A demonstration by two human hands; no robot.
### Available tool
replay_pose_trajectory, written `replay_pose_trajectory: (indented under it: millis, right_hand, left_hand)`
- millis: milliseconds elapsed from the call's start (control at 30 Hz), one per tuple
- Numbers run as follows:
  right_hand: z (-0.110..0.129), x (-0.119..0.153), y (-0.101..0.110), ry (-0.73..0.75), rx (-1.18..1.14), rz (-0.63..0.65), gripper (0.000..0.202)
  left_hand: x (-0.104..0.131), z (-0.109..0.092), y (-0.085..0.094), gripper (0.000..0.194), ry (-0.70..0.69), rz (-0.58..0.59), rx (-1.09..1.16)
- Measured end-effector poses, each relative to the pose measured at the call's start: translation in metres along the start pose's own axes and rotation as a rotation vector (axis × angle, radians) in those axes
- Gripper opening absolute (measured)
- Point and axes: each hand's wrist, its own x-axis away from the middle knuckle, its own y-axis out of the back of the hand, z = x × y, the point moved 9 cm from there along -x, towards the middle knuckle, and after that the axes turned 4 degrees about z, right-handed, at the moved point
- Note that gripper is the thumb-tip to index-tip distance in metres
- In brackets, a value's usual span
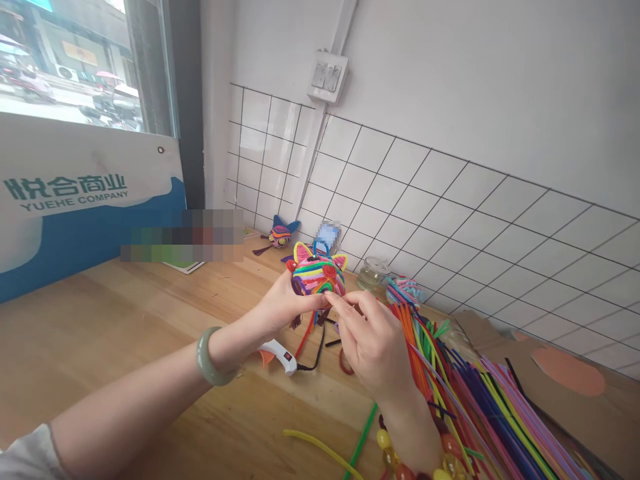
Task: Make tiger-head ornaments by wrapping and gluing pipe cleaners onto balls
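Left hand (285, 300)'s got the multicoloured striped fuzzy cat-eared ornament (320, 273) gripped, right fingertips (331, 298) pinched at its lower edge, bare light-wood tabletop (150, 320) leftward.

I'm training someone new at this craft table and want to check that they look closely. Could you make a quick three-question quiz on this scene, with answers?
1. Multiple choice: where is the pale green bangle?
A) Around the right wrist
B) Around the left wrist
C) Around the glass jar

2. True or false: the white glue gun lies on the wooden table, with neither hand holding it.

3. Fill in the missing word: the left hand holds a striped toy with two pointed, yellow-edged ____.

Key: 1 B; 2 true; 3 ears.
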Motion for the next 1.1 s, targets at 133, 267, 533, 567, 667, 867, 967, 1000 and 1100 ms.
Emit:
replay_pose_trajectory:
  millis: [133,267,533,567,667,867,967,1000,1100]
  right_hand:
    - [0.005,-0.001,0.002,0.030,0.066,0.005,0.029]
    - [0.005,-0.001,0.001,0.033,0.073,0.013,0.029]
    - [0.004,-0.001,0.002,0.011,0.003,0.013,0.028]
    - [0.003,-0.001,0.002,0.003,-0.027,0.010,0.027]
    - [0.001,0.000,0.007,-0.008,-0.087,-0.042,0.027]
    - [0.005,0.000,0.004,0.009,0.098,-0.056,0.036]
    - [0.008,-0.001,0.001,0.030,0.160,-0.041,0.037]
    - [0.009,-0.001,0.000,0.030,0.170,-0.039,0.037]
    - [0.008,-0.001,-0.001,0.005,0.133,-0.031,0.034]
  left_hand:
    - [0.001,-0.008,0.002,0.029,-0.060,-0.019,-0.016]
    - [0.001,-0.015,0.000,0.035,-0.126,-0.003,0.012]
    - [0.002,-0.013,0.000,0.037,-0.135,0.005,-0.013]
    - [0.002,-0.012,0.000,0.039,-0.125,0.010,-0.018]
    - [0.003,-0.007,-0.002,0.038,-0.050,0.021,-0.051]
    - [0.005,-0.013,-0.004,0.033,-0.035,-0.005,0.012]
    - [0.005,-0.015,-0.005,0.030,-0.025,-0.008,0.017]
    - [0.005,-0.015,-0.006,0.030,-0.025,-0.007,0.019]
    - [0.006,-0.013,-0.004,0.031,-0.017,-0.016,0.019]
